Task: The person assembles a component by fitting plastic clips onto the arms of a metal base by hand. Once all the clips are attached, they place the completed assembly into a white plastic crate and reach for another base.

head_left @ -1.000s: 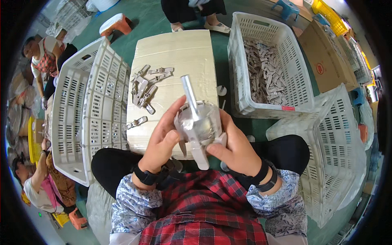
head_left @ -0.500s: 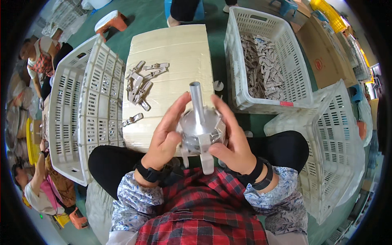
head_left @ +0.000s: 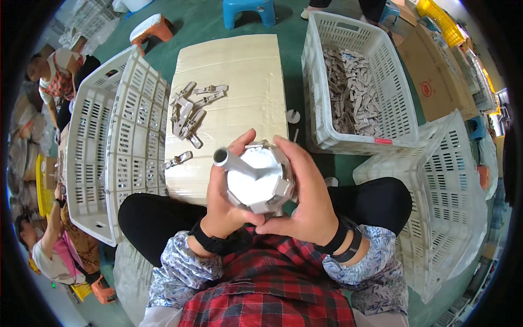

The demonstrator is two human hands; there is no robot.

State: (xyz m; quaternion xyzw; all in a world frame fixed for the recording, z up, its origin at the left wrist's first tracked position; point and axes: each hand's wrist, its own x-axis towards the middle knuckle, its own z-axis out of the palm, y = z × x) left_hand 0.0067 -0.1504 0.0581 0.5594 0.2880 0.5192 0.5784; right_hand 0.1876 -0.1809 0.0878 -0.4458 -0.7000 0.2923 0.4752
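Between my hands, above my lap, is a round silver metal hub (head_left: pixel 253 188) with a metal tube on it and light-grey pieces around its rim. The tube tilts up toward the left. My left hand (head_left: pixel 224 199) is wrapped round the hub's left side. My right hand (head_left: pixel 309 201) grips the right side, and the two thumbs nearly meet at the near edge. The hub's underside is hidden. Several loose grey clip-like parts (head_left: pixel 188 117) lie on the cardboard-topped table (head_left: pixel 239 71), and one more clip-like part (head_left: pixel 178 159) lies at its left edge.
A white crate (head_left: pixel 321 117) full of grey parts stands at the far right. Another white crate (head_left: pixel 117 158) is on the left, and a plastic-lined crate (head_left: pixel 436 191) on the right. A blue stool (head_left: pixel 249 8) stands beyond the table. Two people sit at far left.
The hub has turned so its tube, upright before, now leans left and toward me. The grey legs that hung below it no longer show. A person beyond the table has moved right.
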